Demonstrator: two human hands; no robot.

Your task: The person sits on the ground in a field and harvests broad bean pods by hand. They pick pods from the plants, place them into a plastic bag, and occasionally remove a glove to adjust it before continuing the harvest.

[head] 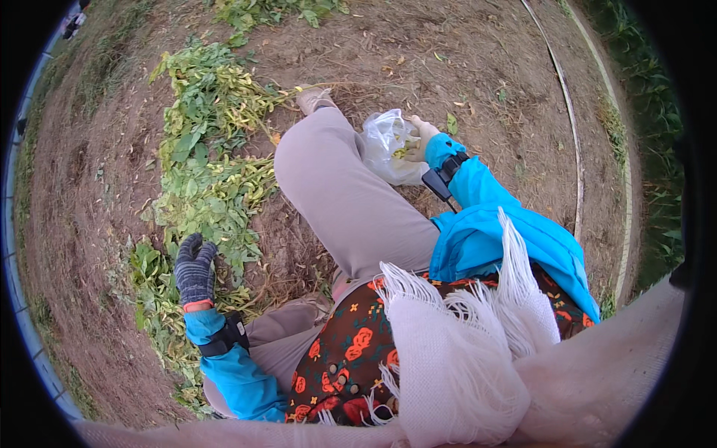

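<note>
My left hand, in a grey striped knit glove with an orange cuff, hovers over or rests at the edge of a row of leafy bean plants. Its thumb and fingers are apart, and nothing shows between them. Many yellow-green pods hang among the leaves. My bare right hand is at the mouth of a clear plastic bag, beyond my raised knee. Some yellow-green pods show beside the fingers, inside the bag. The plastic partly hides the fingers, so their grip is unclear.
Bare soil with dry stalks and fallen leaves surrounds me. A pale hose or strip runs along the right, before tall green plants. My bent leg stands between the plant row and the bag. A fringed white scarf hangs down my front.
</note>
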